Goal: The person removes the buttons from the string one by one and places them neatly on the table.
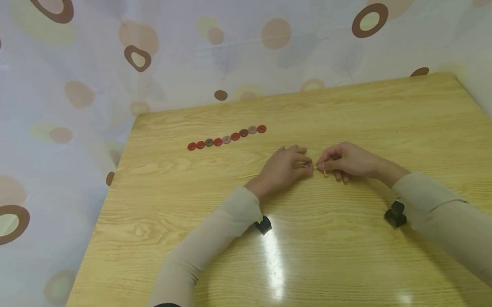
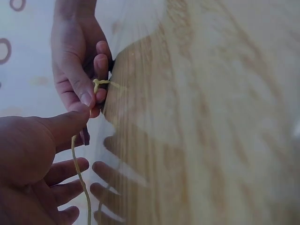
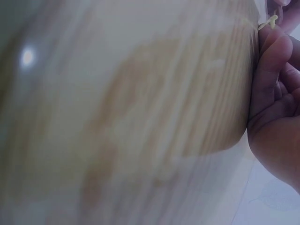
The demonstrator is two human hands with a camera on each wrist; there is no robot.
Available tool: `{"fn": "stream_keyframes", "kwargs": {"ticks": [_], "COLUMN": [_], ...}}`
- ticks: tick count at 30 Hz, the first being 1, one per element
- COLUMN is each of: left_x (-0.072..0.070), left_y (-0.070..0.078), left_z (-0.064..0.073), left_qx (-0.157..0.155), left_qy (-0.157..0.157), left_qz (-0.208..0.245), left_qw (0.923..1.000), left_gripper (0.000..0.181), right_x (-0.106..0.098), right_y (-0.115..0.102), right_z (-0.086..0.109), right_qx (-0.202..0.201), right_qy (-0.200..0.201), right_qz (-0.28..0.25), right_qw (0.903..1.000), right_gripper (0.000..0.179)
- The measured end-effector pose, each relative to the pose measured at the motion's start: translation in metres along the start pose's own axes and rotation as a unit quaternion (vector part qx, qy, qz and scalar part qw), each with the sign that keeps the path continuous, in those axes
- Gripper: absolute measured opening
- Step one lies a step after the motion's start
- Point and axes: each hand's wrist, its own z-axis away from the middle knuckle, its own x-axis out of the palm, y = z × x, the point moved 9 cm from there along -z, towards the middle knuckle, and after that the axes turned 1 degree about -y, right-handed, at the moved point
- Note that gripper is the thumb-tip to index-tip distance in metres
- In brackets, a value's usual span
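My left hand (image 1: 284, 169) pinches a small button (image 2: 85, 136) between thumb and fingers, its dark edge showing below the thumb tip in the left wrist view. A yellow string (image 1: 248, 176) passes through this grip, and its long tail trails off to the left under the wrist. Facing it, my right hand (image 1: 346, 160) pinches the same string close to its end, thumb against forefinger. A knot (image 2: 96, 83) with a short loose end sticks out past the right thumb. The two hands' fingertips nearly meet, low over the wooden table (image 1: 328, 248).
Behind the left hand lies a slanting row of several round buttons (image 1: 227, 139), red, brown, grey and pinkish. A patterned curtain (image 1: 184, 45) hangs along the table's back and left edges. Black wrist cameras (image 1: 396, 215) sit at both cuffs.
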Motion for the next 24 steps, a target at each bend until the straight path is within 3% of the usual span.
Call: {"fn": "stream_keyframes", "kwargs": {"ticks": [3, 8, 18, 24], "left_x": [-0.002, -0.006, -0.007, -0.004], "left_y": [-0.005, -0.011, -0.010, -0.011], "left_z": [0.002, 0.007, 0.012, 0.012], "left_qx": [-0.014, -0.030, -0.028, -0.040], "left_qy": [0.006, 0.025, 0.036, 0.024], "left_qz": [0.058, 0.147, 0.212, 0.283], "left_qw": [0.9982, 0.9884, 0.9763, 0.9579], "left_gripper": [0.017, 0.020, 0.028, 0.032], "right_x": [-0.001, -0.001, -0.001, -0.001], "right_y": [0.000, 0.001, 0.002, 0.003], "right_z": [0.000, 0.001, -0.002, -0.003], "right_qx": [0.001, 0.001, -0.004, 0.000], "right_qy": [0.002, 0.003, 0.000, 0.000], "right_qz": [0.002, 0.006, 0.000, 0.001], "right_qw": [1.0000, 1.0000, 1.0000, 1.0000], "right_gripper": [0.020, 0.020, 0.021, 0.020]}}
